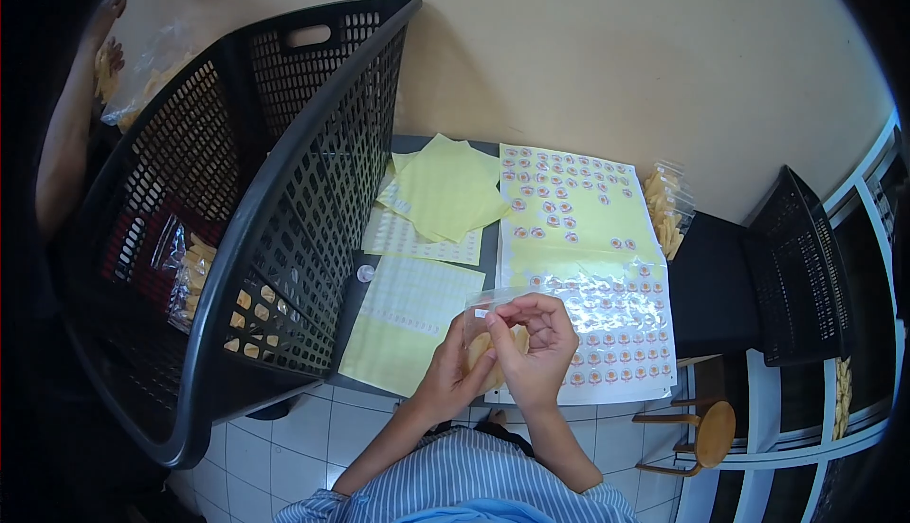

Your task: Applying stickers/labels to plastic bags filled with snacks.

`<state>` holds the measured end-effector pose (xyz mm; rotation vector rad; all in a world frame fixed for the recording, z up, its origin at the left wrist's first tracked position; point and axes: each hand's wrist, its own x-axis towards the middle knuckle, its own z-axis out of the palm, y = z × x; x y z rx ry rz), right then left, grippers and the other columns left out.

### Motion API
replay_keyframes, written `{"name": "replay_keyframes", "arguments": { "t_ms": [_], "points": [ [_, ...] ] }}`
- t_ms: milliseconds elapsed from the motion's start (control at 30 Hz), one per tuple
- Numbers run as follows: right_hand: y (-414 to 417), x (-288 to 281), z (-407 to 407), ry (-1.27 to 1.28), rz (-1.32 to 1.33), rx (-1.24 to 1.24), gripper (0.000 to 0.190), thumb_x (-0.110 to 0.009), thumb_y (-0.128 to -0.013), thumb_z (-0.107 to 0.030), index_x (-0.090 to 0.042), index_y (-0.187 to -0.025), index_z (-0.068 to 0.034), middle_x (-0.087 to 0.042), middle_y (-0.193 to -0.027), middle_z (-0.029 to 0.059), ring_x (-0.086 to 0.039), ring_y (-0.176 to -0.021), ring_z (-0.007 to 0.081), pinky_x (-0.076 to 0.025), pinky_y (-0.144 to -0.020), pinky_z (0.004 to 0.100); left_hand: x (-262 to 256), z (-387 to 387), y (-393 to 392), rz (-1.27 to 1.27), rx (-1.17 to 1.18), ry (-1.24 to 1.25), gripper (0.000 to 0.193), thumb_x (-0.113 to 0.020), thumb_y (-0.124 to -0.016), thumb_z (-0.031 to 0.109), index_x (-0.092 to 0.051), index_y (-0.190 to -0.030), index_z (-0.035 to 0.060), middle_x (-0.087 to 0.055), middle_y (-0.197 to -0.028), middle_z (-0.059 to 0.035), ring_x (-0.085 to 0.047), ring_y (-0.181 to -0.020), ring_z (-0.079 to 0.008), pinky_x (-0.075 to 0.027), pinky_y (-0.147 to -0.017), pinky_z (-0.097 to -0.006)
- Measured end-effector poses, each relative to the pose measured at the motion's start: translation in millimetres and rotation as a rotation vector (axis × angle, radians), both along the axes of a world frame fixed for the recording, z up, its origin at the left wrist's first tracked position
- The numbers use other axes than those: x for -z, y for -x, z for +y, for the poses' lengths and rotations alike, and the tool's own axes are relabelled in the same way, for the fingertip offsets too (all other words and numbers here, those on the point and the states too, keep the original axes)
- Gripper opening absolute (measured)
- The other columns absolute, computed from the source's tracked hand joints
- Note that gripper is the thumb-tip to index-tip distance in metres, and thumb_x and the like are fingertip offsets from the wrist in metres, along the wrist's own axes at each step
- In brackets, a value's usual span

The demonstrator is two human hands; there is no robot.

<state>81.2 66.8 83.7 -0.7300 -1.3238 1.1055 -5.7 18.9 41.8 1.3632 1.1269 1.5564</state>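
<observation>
My left hand [449, 377] grips a clear plastic bag [472, 331] holding pale yellow snack pieces [483, 361]. Near the bag's top edge, the thumb and finger of my right hand [534, 345] pinch beside a small white label [481, 313]. Whether that label is fully stuck to the plastic is unclear. Under my right hand lies a large sheet of round stickers [618, 327], with gaps in its upper half. A yellowish sheet with a row of small labels [405, 352] lies left of my hands. Beyond it are stacked yellow backing sheets [448, 189].
At left stands a tall black plastic basket [306, 146] with a filled bag [193, 274] inside. Another person's arm [64, 146] shows behind it. Filled bags [667, 210], a second black basket [803, 274] and a wooden stool [714, 434] are at right.
</observation>
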Motion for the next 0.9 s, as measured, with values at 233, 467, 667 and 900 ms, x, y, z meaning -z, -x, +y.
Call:
{"name": "replay_keyframes", "arguments": {
  "t_ms": [233,467,667,900],
  "points": [
    [-5.3,-5.4,5.8,-0.020,-0.117,-0.007,0.025,-0.063,-0.067,0.009,-0.049,-0.087,0.002,-0.059,-0.075,0.0082,-0.057,-0.071,0.0096,-0.046,-0.066,0.0197,0.7,5.3,-6.0,0.059,-0.020,-0.065,0.055,-0.045,-0.081,-0.002,-0.018,-0.128,-0.0025,-0.039,-0.122,-0.0196,-0.039,-0.116,-0.0258,-0.029,-0.095,-0.0326],
    [-6.2,0.2,8.7,-0.106,-0.210,0.060,0.024,-0.065,-0.067,0.006,-0.051,-0.086,0.002,-0.060,-0.074,0.0077,-0.058,-0.069,0.0094,-0.046,-0.065,0.0194,-5.2,5.0,-6.6,0.106,0.005,-0.043,0.054,-0.043,-0.080,-0.003,-0.018,-0.128,-0.0035,-0.038,-0.123,-0.0211,-0.037,-0.118,-0.0281,-0.028,-0.096,-0.0333],
    [-6.3,-3.4,8.7,-0.171,-0.277,0.104,0.023,-0.066,-0.066,0.005,-0.052,-0.085,0.002,-0.061,-0.071,0.0065,-0.058,-0.065,0.0088,-0.046,-0.062,0.0193,-8.6,5.1,-7.3,0.058,0.041,-0.031,0.053,-0.041,-0.080,-0.002,-0.018,-0.128,-0.0036,-0.037,-0.124,-0.0224,-0.035,-0.119,-0.0297,-0.027,-0.098,-0.0356],
    [-10.3,-9.3,8.6,-0.207,-0.344,0.147,0.024,-0.068,-0.063,0.001,-0.055,-0.082,0.001,-0.061,-0.066,0.0059,-0.058,-0.061,0.0082,-0.045,-0.057,0.0186,-6.8,2.2,-11.5,0.088,0.029,-0.004,0.053,-0.042,-0.080,-0.002,-0.018,-0.127,-0.0043,-0.036,-0.124,-0.0231,-0.035,-0.119,-0.0305,-0.027,-0.098,-0.0356]
  ]
}}
